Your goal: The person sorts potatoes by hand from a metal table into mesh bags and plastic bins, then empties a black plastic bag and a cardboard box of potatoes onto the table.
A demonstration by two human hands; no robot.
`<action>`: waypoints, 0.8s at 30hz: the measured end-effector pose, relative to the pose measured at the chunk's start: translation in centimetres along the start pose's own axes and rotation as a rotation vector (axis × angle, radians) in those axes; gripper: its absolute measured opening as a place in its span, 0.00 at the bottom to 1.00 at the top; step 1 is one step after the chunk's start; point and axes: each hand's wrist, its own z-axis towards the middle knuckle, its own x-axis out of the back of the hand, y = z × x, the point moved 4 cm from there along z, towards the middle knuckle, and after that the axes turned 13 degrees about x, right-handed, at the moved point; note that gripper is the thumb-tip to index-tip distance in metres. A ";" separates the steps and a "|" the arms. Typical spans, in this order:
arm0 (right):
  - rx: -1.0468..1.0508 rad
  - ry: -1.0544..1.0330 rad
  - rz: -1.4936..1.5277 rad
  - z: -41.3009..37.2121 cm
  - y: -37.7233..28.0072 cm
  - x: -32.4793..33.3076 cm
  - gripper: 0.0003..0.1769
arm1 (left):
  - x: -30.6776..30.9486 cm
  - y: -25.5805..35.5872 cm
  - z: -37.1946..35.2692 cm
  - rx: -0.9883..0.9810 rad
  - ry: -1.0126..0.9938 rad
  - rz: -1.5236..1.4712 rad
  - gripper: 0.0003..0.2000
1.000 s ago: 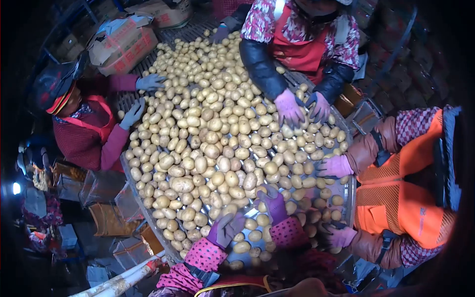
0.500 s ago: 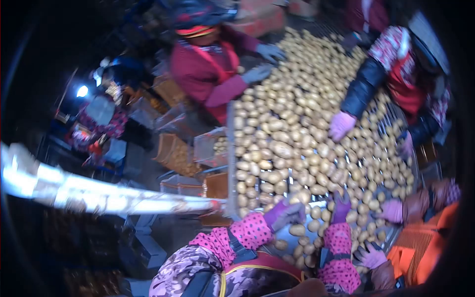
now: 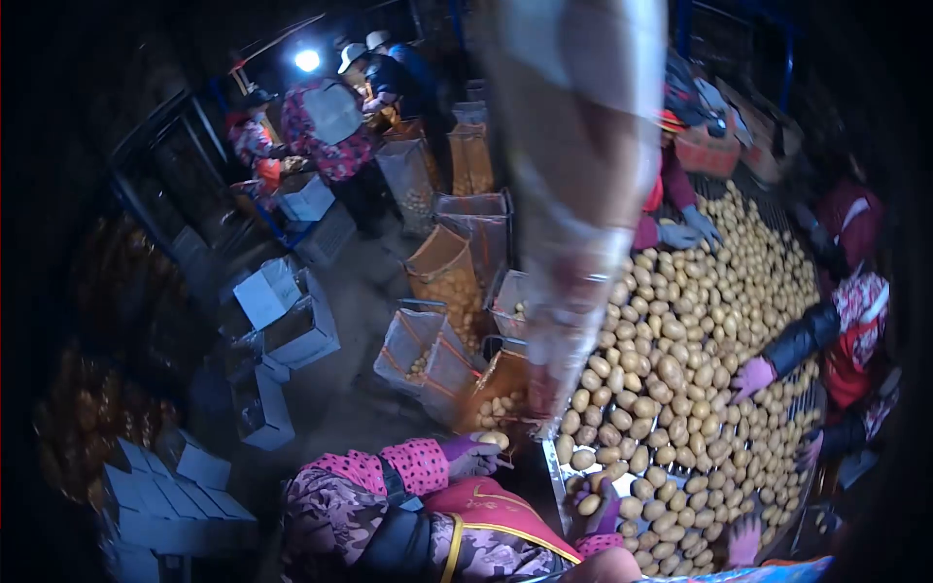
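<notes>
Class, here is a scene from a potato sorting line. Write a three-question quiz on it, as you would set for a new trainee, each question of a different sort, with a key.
1. True or false: the left hand holds a potato clear of the sorting table, near an orange sack.
2. The right hand is: A) among the potatoes on the table; B) on a cardboard box; C) inside a sack.
3. Fill in: both of the wearer's gloves are ___ in colour.

Key: 1 true; 2 A; 3 purple.
</notes>
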 end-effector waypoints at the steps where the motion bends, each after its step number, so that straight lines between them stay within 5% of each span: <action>1: 0.028 0.016 -0.020 -0.5 0.6 -1.3 0.12 | 1.8 0.4 0.6 -0.044 0.007 -0.044 0.13; 4: 0.238 -0.090 -0.237 0.1 2.7 -1.4 0.11 | 3.2 4.4 -1.1 -0.156 -0.015 -0.124 0.15; 6: 0.018 -0.101 0.228 -0.9 2.1 -3.0 0.10 | 3.6 7.7 -2.7 -0.258 -0.066 -0.155 0.15; 10: 0.030 0.097 0.099 -0.8 2.8 -3.0 0.11 | 7.2 11.6 -0.5 -0.474 -0.068 -0.105 0.28; 14: 0.010 0.155 0.033 0.8 4.4 -0.9 0.10 | 6.2 15.5 -3.2 -0.595 0.082 -0.020 0.29; 17: 0.173 0.013 -0.464 0.5 3.1 -1.0 0.07 | 6.1 17.0 -3.3 -0.683 -0.002 -0.060 0.30; 21: 0.317 -0.038 -0.678 1.7 4.1 1.0 0.08 | 5.6 17.9 -4.7 -0.739 -0.024 -0.116 0.29; 24: 0.054 0.242 -0.189 -0.7 2.4 -5.4 0.09 | 6.6 17.7 -3.5 -0.779 -0.097 -0.076 0.24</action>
